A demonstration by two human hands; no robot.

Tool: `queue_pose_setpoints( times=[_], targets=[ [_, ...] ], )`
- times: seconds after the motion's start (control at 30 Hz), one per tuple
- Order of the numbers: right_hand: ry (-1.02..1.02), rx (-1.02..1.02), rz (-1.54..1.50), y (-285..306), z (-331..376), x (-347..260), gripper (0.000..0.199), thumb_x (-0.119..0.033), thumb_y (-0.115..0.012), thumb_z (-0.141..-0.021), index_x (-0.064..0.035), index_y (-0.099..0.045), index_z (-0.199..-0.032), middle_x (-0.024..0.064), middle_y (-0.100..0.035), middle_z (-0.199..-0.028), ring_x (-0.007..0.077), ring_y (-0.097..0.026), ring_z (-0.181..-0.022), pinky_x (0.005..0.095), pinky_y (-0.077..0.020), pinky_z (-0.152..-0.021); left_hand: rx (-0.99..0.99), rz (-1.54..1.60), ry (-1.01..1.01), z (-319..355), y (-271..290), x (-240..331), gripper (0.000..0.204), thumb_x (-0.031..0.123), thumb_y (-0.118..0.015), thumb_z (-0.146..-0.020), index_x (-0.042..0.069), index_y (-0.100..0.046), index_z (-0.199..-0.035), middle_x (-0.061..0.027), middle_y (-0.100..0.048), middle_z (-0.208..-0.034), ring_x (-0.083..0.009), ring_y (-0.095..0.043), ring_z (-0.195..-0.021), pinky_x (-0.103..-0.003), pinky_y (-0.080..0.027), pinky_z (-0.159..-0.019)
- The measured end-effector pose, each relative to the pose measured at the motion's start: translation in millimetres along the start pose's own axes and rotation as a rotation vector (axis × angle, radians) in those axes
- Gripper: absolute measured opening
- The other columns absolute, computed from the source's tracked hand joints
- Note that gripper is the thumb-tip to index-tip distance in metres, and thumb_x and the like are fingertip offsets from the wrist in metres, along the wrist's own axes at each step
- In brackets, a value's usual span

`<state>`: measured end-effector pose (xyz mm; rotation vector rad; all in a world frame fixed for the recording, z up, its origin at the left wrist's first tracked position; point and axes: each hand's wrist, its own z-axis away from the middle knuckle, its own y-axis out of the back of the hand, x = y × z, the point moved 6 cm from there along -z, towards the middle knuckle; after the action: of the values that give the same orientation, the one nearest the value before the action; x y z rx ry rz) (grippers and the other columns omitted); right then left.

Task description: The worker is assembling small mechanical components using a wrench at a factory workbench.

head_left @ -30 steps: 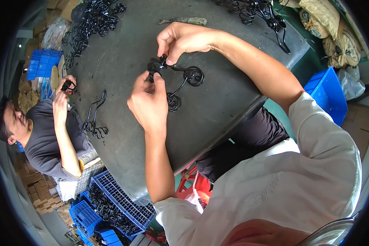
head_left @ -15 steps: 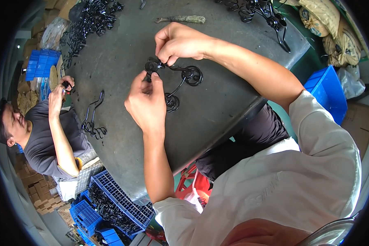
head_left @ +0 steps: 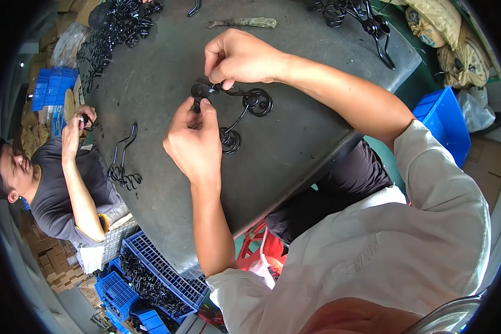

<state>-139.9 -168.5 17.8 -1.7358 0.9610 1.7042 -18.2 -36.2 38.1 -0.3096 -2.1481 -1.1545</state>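
Note:
My left hand (head_left: pixel 195 136) pinches a small rounded black part (head_left: pixel 200 89) between thumb and fingers, just above the table. From that part a bent black wire piece with spiral coils (head_left: pixel 258 102) reaches to the right and back down beside my left wrist. My right hand (head_left: pixel 242 58) comes in from the right, its fingertips pressed together at the top of the rounded part, where the wire meets it. Whatever lies between those fingertips is too small and covered to name.
A dark table (head_left: pixel 167 211) carries a black parts heap (head_left: pixel 119 28), a cloth-wrapped tool (head_left: pixel 247 23), a coiled wire piece (head_left: pixel 125 161) and more wire pieces (head_left: pixel 362 16). Left sits a co-worker (head_left: pixel 61 183) handling a black part. Blue crates (head_left: pixel 161 261) and a blue bin (head_left: pixel 445 125) flank the table.
Both hands and the held part have shifted slightly left. My right fingertips sit a little closer over the rounded part. The co-worker's hands have moved a little.

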Motion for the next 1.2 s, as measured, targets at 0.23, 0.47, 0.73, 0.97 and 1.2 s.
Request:
queue_pose_setpoints(
  times=[0.23, 0.47, 0.73, 0.97, 1.2],
  targets=[
    [0.004, 0.056, 0.112, -1, 6, -7, 0.006, -0.001, -0.069, -0.078, 0.0033, -0.068, -0.082, 0.0081, -0.069, -0.075, 0.0122, -0.067, -0.061, 0.0275, -0.0533, -0.057, -0.052, 0.112, 0.070, -6, -2, -16, 0.027, 0.016, -0.074, -0.091, -0.006, -0.074, -0.106, -0.0124, -0.073, -0.075, -0.0166, -0.072, -0.070, -0.031, -0.057, -0.065],
    [0.006, 0.060, 0.127, -1, 7, -7, 0.007, -0.002, -0.068, -0.078, 0.0031, -0.067, -0.083, 0.0083, -0.069, -0.074, 0.0126, -0.066, -0.059, 0.0283, -0.0533, -0.058, -0.292, 0.617, 0.398, -16, -8, -45, 0.026, 0.012, -0.070, -0.094, -0.009, -0.070, -0.110, -0.0145, -0.074, -0.093, -0.0202, -0.074, -0.082, -0.033, -0.063, -0.074],
    [0.022, 0.053, 0.114, -2, 7, -7, 0.007, -0.001, -0.068, -0.079, 0.0029, -0.068, -0.084, 0.0084, -0.069, -0.075, 0.0131, -0.067, -0.060, 0.0283, -0.0538, -0.058, -0.435, 0.769, 0.444, -20, -12, -62, 0.029, 0.003, -0.072, -0.089, -0.007, -0.067, -0.115, -0.0134, -0.073, -0.100, -0.0202, -0.074, -0.088, -0.034, -0.064, -0.078],
    [-0.044, 0.041, 0.064, -1, 4, -2, 0.007, -0.001, -0.068, -0.080, 0.0030, -0.068, -0.086, 0.0091, -0.070, -0.081, 0.0141, -0.069, -0.063, 0.0279, -0.0543, -0.059, -0.442, 0.858, 0.352, -23, -22, -67, 0.020, -0.002, -0.068, -0.088, -0.004, -0.065, -0.108, -0.0088, -0.069, -0.095, -0.0166, -0.071, -0.085, -0.033, -0.062, -0.080],
    [-0.049, 0.011, 0.041, -2, 2, 2, 0.006, 0.000, -0.068, -0.080, 0.0035, -0.067, -0.085, 0.0089, -0.069, -0.081, 0.0139, -0.068, -0.064, 0.0278, -0.0546, -0.059, -0.420, 0.818, 0.220, -25, -24, -66, 0.018, -0.006, -0.065, -0.087, -0.003, -0.064, -0.104, -0.0054, -0.066, -0.091, -0.0119, -0.066, -0.081, -0.029, -0.059, -0.079]
  ],
)
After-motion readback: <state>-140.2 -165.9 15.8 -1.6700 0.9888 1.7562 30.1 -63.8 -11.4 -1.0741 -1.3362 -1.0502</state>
